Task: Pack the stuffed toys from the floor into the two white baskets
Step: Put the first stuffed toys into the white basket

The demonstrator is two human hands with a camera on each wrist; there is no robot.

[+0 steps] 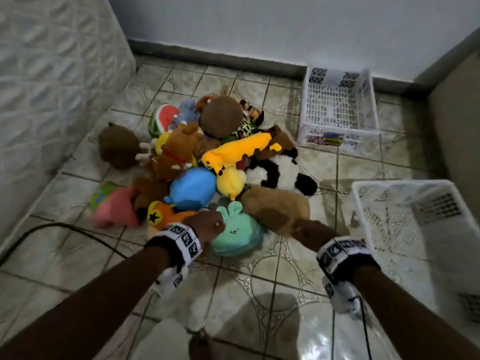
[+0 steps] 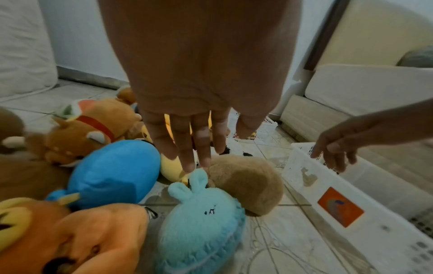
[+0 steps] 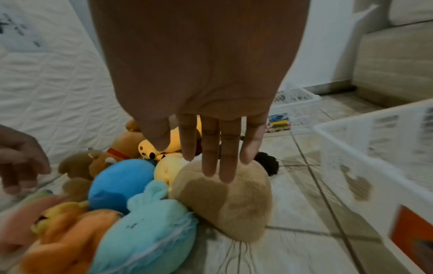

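A pile of stuffed toys lies on the tiled floor. At its near edge are a teal bunny plush, a tan plush, a blue plush and an orange plush. My left hand hovers with straight fingers just above the bunny's ears, holding nothing. Over the tan plush my right hand is spread flat and also holds nothing. One white basket stands near right, another far right by the wall.
A quilted mattress leans along the left side. A black cable crosses the floor at near left. Wooden furniture stands behind the near basket. Bare tiles lie between the pile and both baskets.
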